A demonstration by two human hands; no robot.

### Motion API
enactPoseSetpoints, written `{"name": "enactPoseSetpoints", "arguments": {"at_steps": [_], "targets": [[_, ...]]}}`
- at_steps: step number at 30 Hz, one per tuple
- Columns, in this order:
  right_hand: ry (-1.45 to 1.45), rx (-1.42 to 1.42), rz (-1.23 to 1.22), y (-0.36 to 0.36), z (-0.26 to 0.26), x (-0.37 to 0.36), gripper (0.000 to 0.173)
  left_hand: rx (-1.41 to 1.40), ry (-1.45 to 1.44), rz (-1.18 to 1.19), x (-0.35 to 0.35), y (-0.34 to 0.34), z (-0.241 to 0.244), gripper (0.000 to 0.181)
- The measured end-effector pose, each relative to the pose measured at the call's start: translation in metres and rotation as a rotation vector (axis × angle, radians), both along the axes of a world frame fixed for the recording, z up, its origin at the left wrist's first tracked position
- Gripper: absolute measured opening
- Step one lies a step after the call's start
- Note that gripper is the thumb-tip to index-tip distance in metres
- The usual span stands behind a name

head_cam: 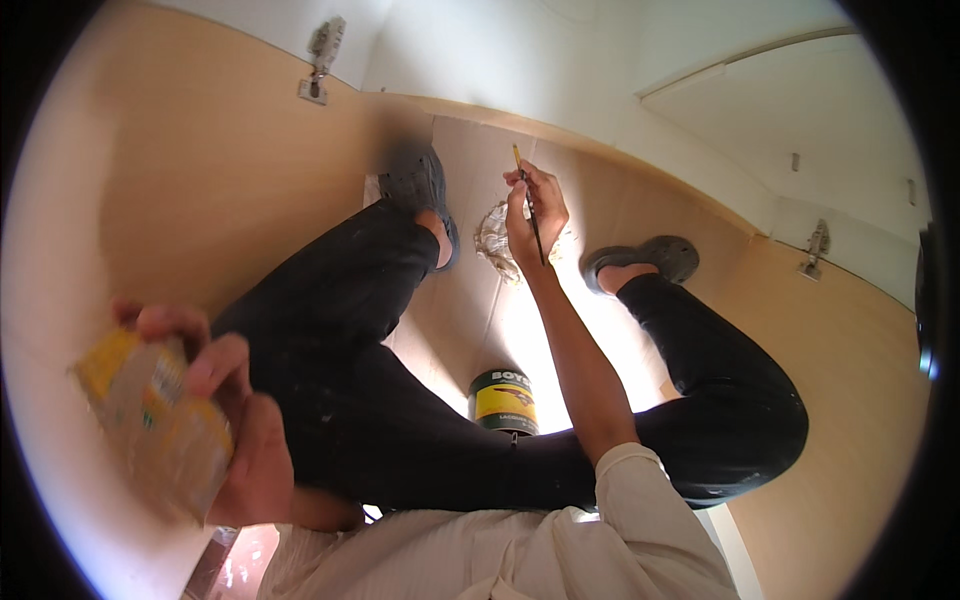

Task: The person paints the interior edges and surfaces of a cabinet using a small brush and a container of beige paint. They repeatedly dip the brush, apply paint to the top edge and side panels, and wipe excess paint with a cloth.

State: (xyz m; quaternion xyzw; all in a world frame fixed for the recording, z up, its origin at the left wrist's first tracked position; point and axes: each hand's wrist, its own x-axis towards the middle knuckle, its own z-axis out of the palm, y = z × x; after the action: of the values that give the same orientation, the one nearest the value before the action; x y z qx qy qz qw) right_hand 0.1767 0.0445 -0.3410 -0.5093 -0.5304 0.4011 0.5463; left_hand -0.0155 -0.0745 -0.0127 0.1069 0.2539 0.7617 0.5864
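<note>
My right hand (538, 214) grips a thin paintbrush (533, 217) with a dark handle, its yellowish tip pointing away from me. Behind that hand a crumpled whitish cloth or plastic (493, 238) lies on the floor. At the lower left, my left hand (244, 420) holds a flat, worn piece of card or similar sheet (154, 420), yellow and grey-brown with smears; it is blurred. A green and yellow Boysen lacquer can (506, 401) stands between my thighs, its lower end partly hidden by my trousers.
Wood-toned cabinet doors (172, 172) stand at both sides, with metal hinges (313, 90) (814, 255) fixed to them. A white cabinet (510, 52) lies ahead, with an open compartment (810, 112) at upper right. My feet in dark clogs rest on floor sheeting (472, 150).
</note>
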Motion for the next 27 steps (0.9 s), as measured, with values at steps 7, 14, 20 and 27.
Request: {"name": "enactPoseSetpoints", "arguments": {"at_steps": [7, 14, 20, 27], "targets": [[0.121, -0.229, -0.153, 0.010, -0.023, -0.025, 0.011, -0.080, -0.032, -0.023, -0.010, -0.001, -0.001, 0.075], [0.079, -0.015, -0.226, 0.033, -0.053, -0.021, 0.012, -0.080, 0.018, 0.105, -0.001, 0.008, -0.010, 0.073], [-0.036, 0.026, -0.209, 0.048, -0.065, -0.007, 0.020, -0.110, 0.043, 0.106, -0.001, 0.010, -0.014, 0.079], [-0.090, 0.023, -0.236, 0.058, -0.064, -0.013, 0.017, -0.116, 0.052, 0.114, -0.003, 0.014, -0.013, 0.085]]}}
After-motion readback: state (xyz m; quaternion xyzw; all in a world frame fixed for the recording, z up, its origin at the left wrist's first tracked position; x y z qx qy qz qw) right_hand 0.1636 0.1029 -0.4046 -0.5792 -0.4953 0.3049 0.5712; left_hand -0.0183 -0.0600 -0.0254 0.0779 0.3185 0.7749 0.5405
